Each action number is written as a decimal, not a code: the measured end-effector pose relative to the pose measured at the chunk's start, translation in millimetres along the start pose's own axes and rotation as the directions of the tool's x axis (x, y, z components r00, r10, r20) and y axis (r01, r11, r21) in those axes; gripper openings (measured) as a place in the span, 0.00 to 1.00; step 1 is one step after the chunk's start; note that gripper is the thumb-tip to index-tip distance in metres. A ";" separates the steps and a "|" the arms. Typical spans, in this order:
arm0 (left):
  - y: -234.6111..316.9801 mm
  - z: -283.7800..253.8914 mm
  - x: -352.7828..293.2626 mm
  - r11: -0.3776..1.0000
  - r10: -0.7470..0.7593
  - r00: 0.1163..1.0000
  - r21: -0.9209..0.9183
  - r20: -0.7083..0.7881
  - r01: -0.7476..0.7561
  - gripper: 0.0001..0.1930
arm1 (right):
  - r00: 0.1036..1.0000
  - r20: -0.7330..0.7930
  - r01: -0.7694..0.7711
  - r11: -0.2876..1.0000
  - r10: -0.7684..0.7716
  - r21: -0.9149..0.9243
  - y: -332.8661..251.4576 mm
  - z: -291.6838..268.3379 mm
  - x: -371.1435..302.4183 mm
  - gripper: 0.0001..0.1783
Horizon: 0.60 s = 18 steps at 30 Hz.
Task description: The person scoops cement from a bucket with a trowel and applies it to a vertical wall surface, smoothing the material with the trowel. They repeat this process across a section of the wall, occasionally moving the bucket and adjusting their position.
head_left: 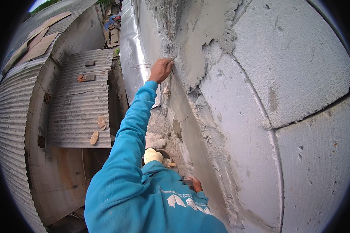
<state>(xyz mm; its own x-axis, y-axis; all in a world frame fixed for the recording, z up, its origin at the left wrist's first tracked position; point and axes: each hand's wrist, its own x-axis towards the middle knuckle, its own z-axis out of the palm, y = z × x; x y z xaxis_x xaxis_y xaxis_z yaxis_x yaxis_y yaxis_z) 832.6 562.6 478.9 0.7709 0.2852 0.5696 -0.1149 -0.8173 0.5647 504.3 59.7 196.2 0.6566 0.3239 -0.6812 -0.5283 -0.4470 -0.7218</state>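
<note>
Holds the left arm (132, 116) nearly straight, with the left hand (161, 70) at the rough left edge of the pale wall (295, 46), on its upper stretch. Has the fingers of that hand curled together, knuckles outward, tips turned toward the wall; cannot tell whether clamped on anything.

Has the right hand (197, 184) low and close to the body, near the wall, partly hidden by the turquoise sweatshirt (124, 202) with its white print (186, 202). Shows bent fingers there, beside something dark; cannot tell whether gripping it or merely near.

Faces, just right of the left hand, a ragged grey mortar patch (192, 70) on the wall, and below it a smoother grey band (200, 136) slanting down toward the right hand. Faces, toward the wall's right edge, large pale panels divided by joints, crossed by a thin line (311, 87) rising to the right.

Looks down, between the arm and the wall, on a pale yellow rounded shape (152, 156), too covered to identify, beside a dark-rimmed container (166, 155).

Has at left a shiny silver sheet (130, 58) near the wall's left edge, then a corrugated roof (76, 112), with two flat tan pieces (94, 137) near its lower right corner and brick pieces (87, 78) nearer its upper edge.
</note>
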 end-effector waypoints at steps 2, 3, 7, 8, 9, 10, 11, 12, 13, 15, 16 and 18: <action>-2.0 1.8 -0.1 0.996 0.073 0.995 -0.041 -0.070 -0.076 0.09 | 0.998 -0.059 -0.004 0.999 0.002 -0.034 -2.7 5.0 5.5 0.22; -3.4 2.7 0.1 0.996 0.086 0.994 -0.029 -0.059 -0.088 0.07 | 0.994 -0.109 -0.014 0.997 0.006 -0.070 -4.1 8.2 7.1 0.22; -11.8 9.2 4.3 0.981 0.188 0.980 -0.037 -0.057 -0.191 0.04 | 0.959 -0.273 0.029 0.988 -0.070 -0.152 -11.9 34.8 29.2 0.20; -12.5 13.3 4.9 0.972 0.211 0.972 -0.087 -0.103 -0.220 0.05 | 0.969 -0.246 0.035 0.999 -0.024 0.038 -14.0 43.5 38.1 0.21; -14.7 14.4 4.2 0.974 0.193 0.980 -0.113 -0.050 -0.198 0.07 | 0.972 -0.223 -0.022 0.975 0.073 0.222 -15.9 51.7 48.2 0.22; -15.0 18.3 5.2 0.973 0.205 0.977 -0.093 -0.060 -0.210 0.09 | 0.949 -0.317 0.020 0.998 -0.001 0.055 -16.3 58.7 54.3 0.24; -15.0 20.6 3.6 0.974 0.188 0.979 -0.116 -0.075 -0.196 0.11 | 0.897 -0.434 -0.140 0.986 0.088 -0.090 -17.0 63.9 62.3 0.26; -13.6 24.4 3.8 0.951 0.193 0.976 -0.227 -0.102 -0.212 0.13 | 0.820 -0.555 -0.220 0.972 0.137 -0.085 -18.2 72.8 70.2 0.28; -11.9 27.4 1.6 0.964 0.205 0.966 -0.135 -0.159 -0.227 0.14 | 0.848 -0.513 -0.266 0.945 0.135 -0.191 -16.6 74.0 75.2 0.20; -5.6 36.8 2.1 0.916 0.306 0.892 -0.151 -0.334 -0.371 0.17 | 0.772 -0.601 -0.381 0.908 0.209 -0.174 -10.4 83.2 82.8 0.23; -2.9 37.5 -1.7 0.971 0.164 0.947 -0.126 -0.277 -0.205 0.17 | 0.765 -0.619 -0.421 0.865 0.176 -0.274 -6.1 89.1 85.8 0.22; 5.0 40.5 -2.1 0.959 0.228 0.948 -0.115 -0.221 -0.258 0.15 | 0.760 -0.611 -0.507 0.792 0.222 -0.342 4.3 99.3 90.6 0.20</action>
<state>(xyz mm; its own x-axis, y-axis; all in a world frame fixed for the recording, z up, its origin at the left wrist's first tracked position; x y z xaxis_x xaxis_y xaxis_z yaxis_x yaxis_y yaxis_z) 855.8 537.6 456.4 0.5659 0.1946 0.8012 -0.3811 -0.8000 0.4634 508.1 170.0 119.2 0.7103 -0.3627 -0.6032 -0.5667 -0.8030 -0.1845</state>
